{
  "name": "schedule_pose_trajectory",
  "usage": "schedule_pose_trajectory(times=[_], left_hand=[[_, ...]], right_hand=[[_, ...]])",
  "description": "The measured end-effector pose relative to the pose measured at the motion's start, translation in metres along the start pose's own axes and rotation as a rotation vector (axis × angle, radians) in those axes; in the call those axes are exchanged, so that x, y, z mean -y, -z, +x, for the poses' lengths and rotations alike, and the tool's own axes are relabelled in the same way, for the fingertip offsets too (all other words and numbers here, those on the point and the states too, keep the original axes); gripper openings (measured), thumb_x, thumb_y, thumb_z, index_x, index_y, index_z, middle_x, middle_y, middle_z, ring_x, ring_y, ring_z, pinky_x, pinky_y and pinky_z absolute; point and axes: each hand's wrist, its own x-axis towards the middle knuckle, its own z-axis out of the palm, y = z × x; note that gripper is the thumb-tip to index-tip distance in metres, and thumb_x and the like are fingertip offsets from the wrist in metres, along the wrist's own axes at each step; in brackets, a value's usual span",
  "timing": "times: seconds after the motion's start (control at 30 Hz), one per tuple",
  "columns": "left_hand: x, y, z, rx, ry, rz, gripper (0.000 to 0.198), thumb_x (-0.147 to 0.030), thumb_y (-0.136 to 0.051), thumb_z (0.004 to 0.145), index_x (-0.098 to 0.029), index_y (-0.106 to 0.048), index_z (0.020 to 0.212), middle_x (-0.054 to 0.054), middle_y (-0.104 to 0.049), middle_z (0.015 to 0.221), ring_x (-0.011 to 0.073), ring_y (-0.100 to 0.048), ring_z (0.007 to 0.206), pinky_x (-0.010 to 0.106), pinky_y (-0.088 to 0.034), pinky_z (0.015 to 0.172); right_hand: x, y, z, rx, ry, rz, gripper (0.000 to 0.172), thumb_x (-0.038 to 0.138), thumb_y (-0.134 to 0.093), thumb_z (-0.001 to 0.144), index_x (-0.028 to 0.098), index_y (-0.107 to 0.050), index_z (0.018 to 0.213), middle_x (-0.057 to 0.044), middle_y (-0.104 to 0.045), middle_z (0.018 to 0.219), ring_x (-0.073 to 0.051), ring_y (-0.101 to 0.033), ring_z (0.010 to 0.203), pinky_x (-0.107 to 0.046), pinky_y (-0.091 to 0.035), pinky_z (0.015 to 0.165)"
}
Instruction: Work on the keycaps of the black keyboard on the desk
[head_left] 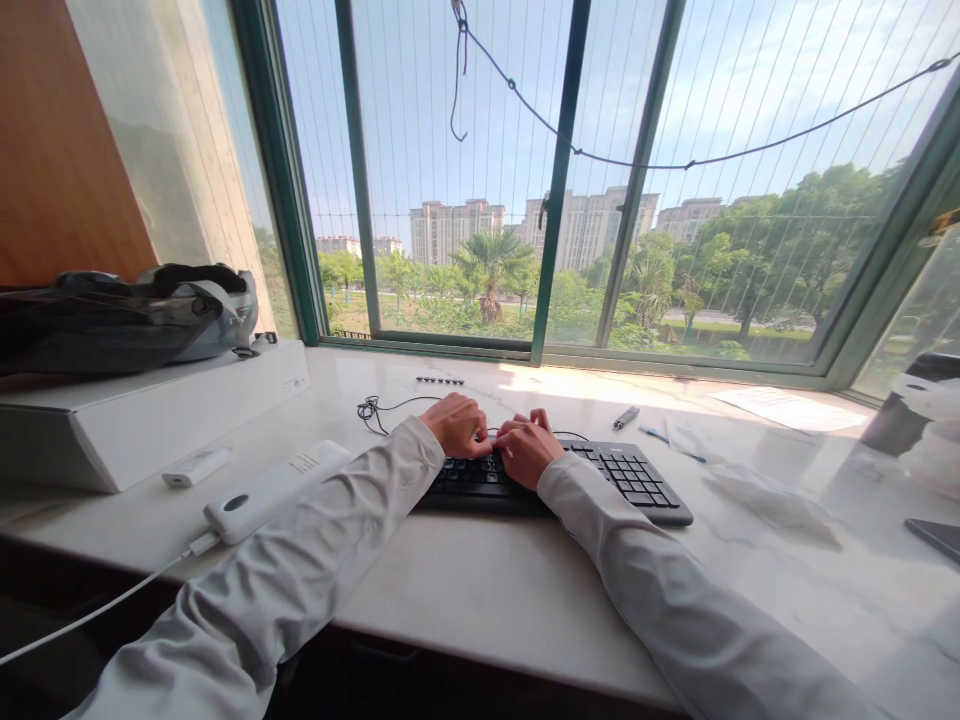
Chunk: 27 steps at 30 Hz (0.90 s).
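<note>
Both hands meet over the middle of a black keyboard (pixel 637 478) on the pale counter. My left hand (pixel 457 425) is closed, its fingers curled down onto the keys; whatever it grips is hidden. Close beside it, my right hand (pixel 527 450) bends over the upper keys with thumb and forefinger drawn together, and what lies between them cannot be made out. Just left of centre, parts of the key area look as if caps are off. Behind the hands lies a row of several small black pieces (pixel 440 380), perhaps keycaps.
A white power bank (pixel 274 492) with a cable and a small white device (pixel 196 467) lie left. Further back stands a white box (pixel 157 410) bearing a dark bag-like item (pixel 127 318). On the right are a small metallic tool (pixel 625 418), a plastic bag (pixel 776 500) and paper (pixel 787 408).
</note>
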Motion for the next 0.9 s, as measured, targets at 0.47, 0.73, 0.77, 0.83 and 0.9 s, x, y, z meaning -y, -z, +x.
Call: schedule_pose_trajectory(times=[0.47,0.73,0.77,0.83,0.9], left_hand=[[0.0088,-0.0044,-0.0044,-0.013,0.003,-0.035,0.025,-0.036,-0.056,0.075,-0.024,-0.075,0.064,0.005,-0.067,0.058,0.0159,-0.058,0.055,0.026,-0.029,0.054],[0.0087,-0.0034,-0.0049,-0.039,0.014,-0.087,0.023,-0.034,-0.057,0.074,-0.023,-0.073,0.060,0.004,-0.066,0.056,0.0149,-0.057,0.054,0.026,-0.030,0.054],[0.0088,-0.0034,-0.0050,-0.037,0.012,-0.086,0.023,-0.034,-0.058,0.074,-0.023,-0.073,0.060,0.003,-0.066,0.056,0.0149,-0.057,0.054,0.026,-0.030,0.054],[0.0096,-0.0039,-0.0054,-0.041,0.010,-0.076,0.023,-0.035,-0.057,0.075,-0.023,-0.073,0.062,0.003,-0.067,0.057,0.0151,-0.058,0.056,0.026,-0.031,0.055],[0.0105,-0.0051,-0.0060,-0.053,0.006,-0.068,0.024,-0.035,-0.056,0.076,-0.024,-0.074,0.066,0.003,-0.069,0.061,0.0157,-0.059,0.059,0.026,-0.031,0.056]], right_hand=[[-0.0024,-0.0027,-0.0025,-0.055,-0.031,0.005,0.029,0.017,-0.049,0.085,0.029,-0.074,0.093,-0.004,-0.071,0.093,-0.019,-0.054,0.091,-0.039,-0.019,0.088],[-0.0051,-0.0035,-0.0014,-0.053,-0.062,0.036,0.028,0.015,-0.050,0.082,0.028,-0.076,0.084,-0.004,-0.072,0.095,-0.018,-0.054,0.092,-0.039,-0.019,0.089],[-0.0053,-0.0034,-0.0015,-0.053,-0.061,0.034,0.029,0.015,-0.050,0.082,0.028,-0.076,0.083,-0.004,-0.072,0.095,-0.018,-0.054,0.092,-0.039,-0.019,0.089],[-0.0056,-0.0031,-0.0016,-0.064,-0.055,0.022,0.028,0.016,-0.050,0.083,0.027,-0.075,0.081,-0.004,-0.072,0.094,-0.019,-0.054,0.092,-0.040,-0.019,0.089],[-0.0058,-0.0026,-0.0018,-0.073,-0.065,0.015,0.028,0.016,-0.049,0.083,0.027,-0.075,0.079,-0.005,-0.072,0.093,-0.019,-0.054,0.092,-0.040,-0.018,0.089]])
